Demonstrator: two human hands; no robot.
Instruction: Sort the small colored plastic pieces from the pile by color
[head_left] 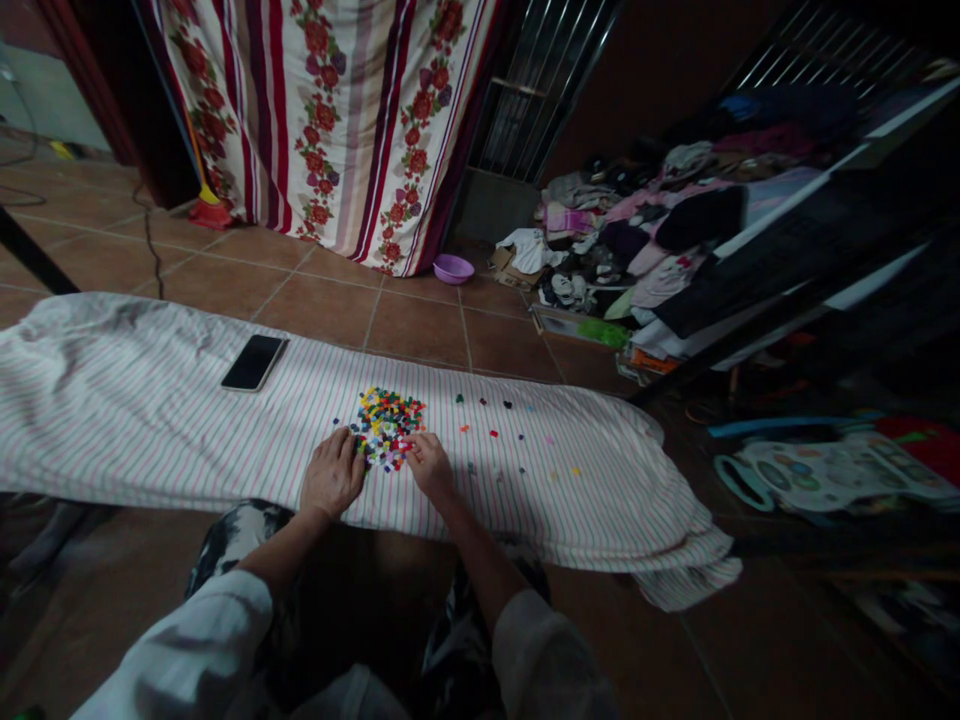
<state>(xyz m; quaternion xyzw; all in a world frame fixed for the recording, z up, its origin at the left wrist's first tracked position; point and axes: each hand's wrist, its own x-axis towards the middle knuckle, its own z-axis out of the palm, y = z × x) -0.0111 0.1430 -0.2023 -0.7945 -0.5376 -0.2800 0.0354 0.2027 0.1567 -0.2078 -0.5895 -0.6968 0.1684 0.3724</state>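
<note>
A heap of small multicoloured pieces (pixel 390 415) lies on a striped cloth (pixel 180 430) in front of me; they look like tiny blocks or beads, too small to name surely. My left hand (pixel 332 472) rests flat at the heap's left edge, fingers stretched out. At the right edge, my right hand (pixel 430 466) has thumb and fingertips pinched together beside some red pieces. Whatever sits between those fingertips is too small to make out. Farther right, several single pieces lie spread out in loose rows, among them a red piece (pixel 493 433) and a yellow piece (pixel 577 471).
A dark-screened phone (pixel 255 362) lies on the cloth to the left. Beyond the cloth-covered surface are a tiled floor, a purple basin (pixel 453 268), a floral curtain (pixel 322 120) and a red broom (pixel 210 210). Clothes (pixel 637 220) are piled at the right back.
</note>
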